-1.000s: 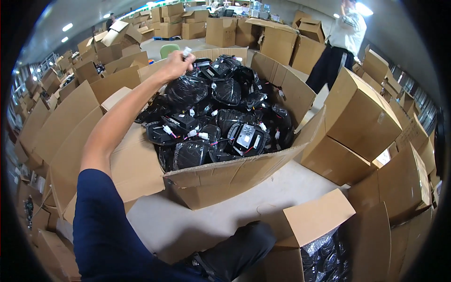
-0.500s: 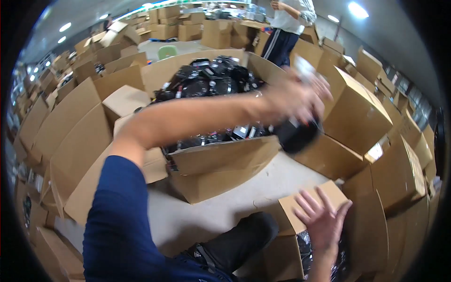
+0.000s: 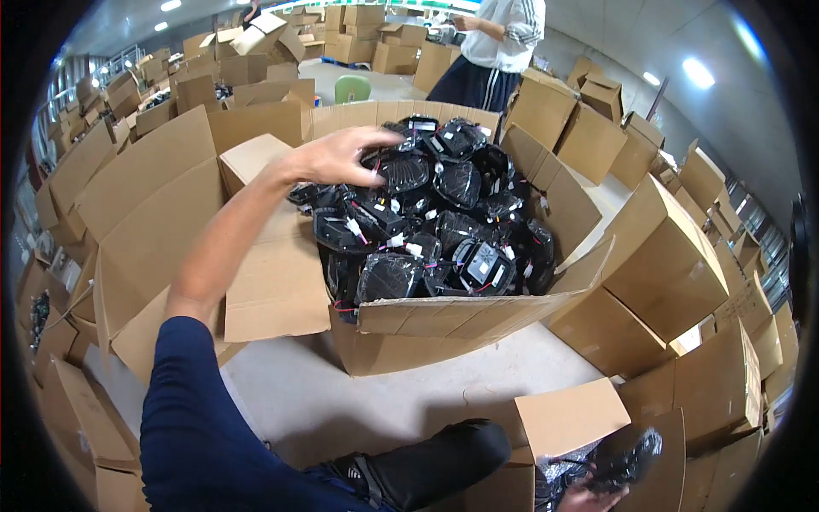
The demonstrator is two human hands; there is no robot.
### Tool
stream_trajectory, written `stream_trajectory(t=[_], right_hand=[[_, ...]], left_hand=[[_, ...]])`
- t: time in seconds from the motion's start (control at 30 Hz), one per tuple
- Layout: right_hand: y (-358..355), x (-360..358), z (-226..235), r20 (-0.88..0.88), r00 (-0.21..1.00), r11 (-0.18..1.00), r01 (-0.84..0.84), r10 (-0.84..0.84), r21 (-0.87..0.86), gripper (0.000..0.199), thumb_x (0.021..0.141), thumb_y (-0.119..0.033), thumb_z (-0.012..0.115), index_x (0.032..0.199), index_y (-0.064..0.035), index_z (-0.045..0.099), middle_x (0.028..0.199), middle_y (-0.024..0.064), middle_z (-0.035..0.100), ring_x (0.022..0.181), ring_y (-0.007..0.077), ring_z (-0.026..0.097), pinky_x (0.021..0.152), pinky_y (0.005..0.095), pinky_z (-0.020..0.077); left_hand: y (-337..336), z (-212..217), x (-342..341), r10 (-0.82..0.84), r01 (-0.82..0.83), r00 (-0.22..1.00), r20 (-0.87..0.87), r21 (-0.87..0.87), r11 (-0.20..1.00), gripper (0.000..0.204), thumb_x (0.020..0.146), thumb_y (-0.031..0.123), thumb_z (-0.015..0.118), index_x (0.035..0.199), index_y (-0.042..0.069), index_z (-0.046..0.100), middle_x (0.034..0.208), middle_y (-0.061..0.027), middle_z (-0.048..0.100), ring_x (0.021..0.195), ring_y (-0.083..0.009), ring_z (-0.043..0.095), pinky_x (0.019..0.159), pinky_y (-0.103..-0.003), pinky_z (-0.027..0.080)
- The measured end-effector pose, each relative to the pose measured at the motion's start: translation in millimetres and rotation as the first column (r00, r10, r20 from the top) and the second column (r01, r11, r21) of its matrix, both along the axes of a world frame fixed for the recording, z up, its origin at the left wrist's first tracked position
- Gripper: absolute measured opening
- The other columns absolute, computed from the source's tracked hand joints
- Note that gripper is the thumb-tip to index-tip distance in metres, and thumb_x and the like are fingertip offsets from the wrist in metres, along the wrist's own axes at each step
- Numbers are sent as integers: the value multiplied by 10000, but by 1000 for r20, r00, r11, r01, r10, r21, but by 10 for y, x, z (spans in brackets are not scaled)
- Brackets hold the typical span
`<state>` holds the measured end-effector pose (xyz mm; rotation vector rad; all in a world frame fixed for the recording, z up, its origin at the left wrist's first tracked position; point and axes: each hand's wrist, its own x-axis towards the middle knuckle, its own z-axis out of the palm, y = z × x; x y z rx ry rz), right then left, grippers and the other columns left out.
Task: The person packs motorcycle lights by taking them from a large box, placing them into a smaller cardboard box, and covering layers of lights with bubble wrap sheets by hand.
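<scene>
At centre frame: large open cardboard box (image 3: 444,328), flaps splayed, heaped with black bagged parts (image 3: 435,218) trailing red and white leads. Left hand (image 3: 337,158) stretched over the heap's near-left side, fingers loosely spread and curled, resting on the topmost bags, nothing clasped. Right hand (image 3: 584,497) at bottom edge, mostly cut off, touching a black bagged part (image 3: 627,456) lying in a smaller open box (image 3: 567,418); grip impossible to judge. Dark blue sleeve (image 3: 205,427) at lower left. Stacked cartons (image 3: 665,256) all around; another person (image 3: 503,47) standing beyond.
</scene>
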<state>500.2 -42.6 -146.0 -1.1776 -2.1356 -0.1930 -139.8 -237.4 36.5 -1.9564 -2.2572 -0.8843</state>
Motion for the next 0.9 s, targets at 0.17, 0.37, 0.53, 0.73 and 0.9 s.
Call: stream_trajectory(t=[0.17, 0.37, 0.53, 0.73, 0.9], right_hand=[[-186, 906, -284, -319, 934, 942, 47, -159, -332, 603, 921, -364, 679, 1375, -5, 513, 1338, 126, 605, 1229, 287, 559, 1111, 392, 378], [-838, 837, 75, -913, -23, 680, -675, -408, -287, 729, 899, -511, 681, 1422, -31, 509, 1413, 150, 570, 1326, 304, 506, 1215, 451, 285], [-858, 1832, -355, -970, -118, 760, -643, -212, -88, 470, 1026, -387, 569, 1383, -84, 544, 1351, 82, 627, 1201, 216, 593, 1033, 382, 478], [-689, 2262, -23, -954, -72, 889, -388, -293, -243, 394, 998, -238, 626, 1333, -36, 570, 1301, 111, 654, 1136, 232, 656, 1005, 418, 530], [-528, 2813, 108, -269, 797, 830, 452, -540, -328, 441, 895, -191, 742, 1218, 53, 566, 1110, 114, 687, 962, 211, 662, 872, 350, 539]], left_hand=[[-665, -1651, -1348, 511, -599, 794, -328, -281, 750, 859, 679, 59, 772, 1450, 78, 394, 1356, -233, 530, 1235, -416, 544, 1023, -470, 480], [-278, -1396, -1521, 346, -438, 884, -313, -302, 847, 494, 725, 29, 726, 1210, 62, 640, 1234, -191, 636, 1216, -368, 568, 1058, -456, 453], [-230, -1092, -1835, 21, -191, 782, -623, -207, 959, 500, 750, 103, 738, 1233, 40, 626, 1474, -246, 489, 1319, -380, 518, 1090, -432, 422], [117, -1549, -2842, -107, -193, 785, -610, -404, 894, 345, 834, 279, 628, 1087, 45, 646, 1078, -134, 675, 995, -293, 631, 896, -373, 490], [484, -1478, -2400, -112, -185, 841, -530, -475, 860, 386, 850, 361, 599, 1052, 38, 654, 976, -109, 702, 914, -276, 647, 832, -352, 510]])
